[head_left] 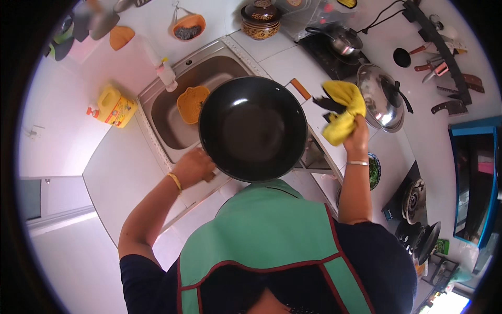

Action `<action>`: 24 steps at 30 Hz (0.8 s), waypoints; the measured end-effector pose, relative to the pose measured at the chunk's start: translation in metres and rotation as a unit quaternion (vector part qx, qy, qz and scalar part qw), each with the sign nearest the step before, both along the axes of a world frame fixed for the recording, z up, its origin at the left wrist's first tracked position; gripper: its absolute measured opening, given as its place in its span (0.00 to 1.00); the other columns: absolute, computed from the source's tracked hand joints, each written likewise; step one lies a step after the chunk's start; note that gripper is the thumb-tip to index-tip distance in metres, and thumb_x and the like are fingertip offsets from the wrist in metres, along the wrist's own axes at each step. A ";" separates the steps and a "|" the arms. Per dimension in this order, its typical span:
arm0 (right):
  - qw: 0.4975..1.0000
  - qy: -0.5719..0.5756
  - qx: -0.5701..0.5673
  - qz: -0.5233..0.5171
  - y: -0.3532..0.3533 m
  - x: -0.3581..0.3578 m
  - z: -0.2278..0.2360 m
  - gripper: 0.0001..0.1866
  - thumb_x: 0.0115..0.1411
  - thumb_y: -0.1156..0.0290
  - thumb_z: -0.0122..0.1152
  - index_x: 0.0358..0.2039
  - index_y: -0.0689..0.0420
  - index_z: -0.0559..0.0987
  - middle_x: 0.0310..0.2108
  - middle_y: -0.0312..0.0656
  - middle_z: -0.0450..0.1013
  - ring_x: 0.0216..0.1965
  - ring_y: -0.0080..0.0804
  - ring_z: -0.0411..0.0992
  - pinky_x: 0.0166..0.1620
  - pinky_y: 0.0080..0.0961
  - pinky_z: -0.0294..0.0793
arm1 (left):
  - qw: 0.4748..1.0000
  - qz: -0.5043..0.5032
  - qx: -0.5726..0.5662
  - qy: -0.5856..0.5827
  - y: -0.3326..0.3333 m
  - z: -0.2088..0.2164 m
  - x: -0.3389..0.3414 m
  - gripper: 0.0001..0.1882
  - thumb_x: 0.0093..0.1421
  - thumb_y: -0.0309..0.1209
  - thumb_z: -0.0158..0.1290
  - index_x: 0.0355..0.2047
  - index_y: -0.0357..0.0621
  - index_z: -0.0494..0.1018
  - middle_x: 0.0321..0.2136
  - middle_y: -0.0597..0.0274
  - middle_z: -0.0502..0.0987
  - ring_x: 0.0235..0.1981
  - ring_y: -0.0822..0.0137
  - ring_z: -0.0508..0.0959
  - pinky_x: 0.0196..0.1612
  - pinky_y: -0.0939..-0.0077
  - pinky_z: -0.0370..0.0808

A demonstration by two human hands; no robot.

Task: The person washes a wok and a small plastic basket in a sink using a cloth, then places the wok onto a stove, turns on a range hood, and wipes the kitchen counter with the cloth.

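Note:
A deep black wok (251, 128) is held up in front of me, tilted so its bare inside shows, partly covering the sink. My left hand (193, 168) is closed at the wok's near-left edge, where its handle is mostly hidden by my fingers. A brown grip (300, 89) sticks out from the opposite side of the rim. My right hand (357, 138) is closed around a bunched yellow cloth (345, 99) with dark parts, raised to the right of the wok and apart from it.
Inside the steel sink (167, 133) lies an orange strainer basket (192, 103). A yellow jug (114, 106) stands left. To the right are a domed steel lid (380, 99), a small pot (345, 41), a bowl of greens (374, 171) and a gas burner (414, 201). Knives (451, 108) hang on the wall.

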State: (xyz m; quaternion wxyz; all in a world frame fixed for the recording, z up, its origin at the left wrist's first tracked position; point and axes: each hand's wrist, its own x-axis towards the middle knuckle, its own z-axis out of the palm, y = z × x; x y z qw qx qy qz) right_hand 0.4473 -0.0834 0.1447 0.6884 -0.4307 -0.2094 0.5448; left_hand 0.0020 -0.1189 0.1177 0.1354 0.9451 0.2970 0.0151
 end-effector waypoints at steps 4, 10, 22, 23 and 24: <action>0.998 0.027 0.054 -0.034 -0.044 0.028 0.022 0.23 0.55 0.71 0.42 0.52 0.64 0.64 0.47 0.48 0.66 0.48 0.43 0.66 0.52 0.39 0.67 | 0.998 -0.043 0.036 -0.019 -0.002 0.045 0.075 0.08 0.44 0.37 0.56 0.17 0.50 0.70 0.17 0.65 0.71 0.24 0.60 0.74 0.30 0.66 0.71; 0.990 0.008 0.109 -0.084 -0.072 0.034 0.051 0.21 0.55 0.71 0.41 0.50 0.65 0.66 0.45 0.47 0.67 0.45 0.40 0.68 0.49 0.36 0.68 | 0.967 0.139 -0.038 -0.212 0.032 0.106 0.121 0.07 0.47 0.32 0.54 0.19 0.43 0.69 0.15 0.57 0.71 0.17 0.58 0.73 0.22 0.64 0.68; 0.561 -0.767 0.286 0.124 -0.082 -0.157 0.062 0.32 0.48 0.53 0.61 0.54 0.50 0.68 0.51 0.55 0.63 0.56 0.55 0.57 0.58 0.54 0.49 | 0.574 0.458 -0.374 -0.567 -0.025 0.074 0.107 0.08 0.59 0.33 0.50 0.28 0.43 0.67 0.12 0.72 0.63 0.10 0.78 0.60 0.13 0.83 0.57; 0.556 -0.768 0.290 0.130 -0.072 -0.165 0.063 0.32 0.48 0.53 0.61 0.54 0.50 0.68 0.51 0.55 0.63 0.56 0.55 0.57 0.58 0.54 0.49 | 0.567 0.473 -0.376 -0.560 -0.030 0.070 0.106 0.08 0.58 0.32 0.51 0.27 0.41 0.66 0.12 0.70 0.63 0.10 0.78 0.62 0.13 0.82 0.58; 0.533 -0.792 0.269 0.130 -0.051 -0.170 0.066 0.30 0.50 0.53 0.58 0.53 0.49 0.69 0.49 0.54 0.65 0.55 0.54 0.59 0.57 0.54 0.52 | 0.580 0.469 -0.360 -0.560 -0.034 0.067 0.103 0.09 0.59 0.32 0.50 0.26 0.40 0.67 0.11 0.70 0.63 0.09 0.77 0.61 0.13 0.82 0.59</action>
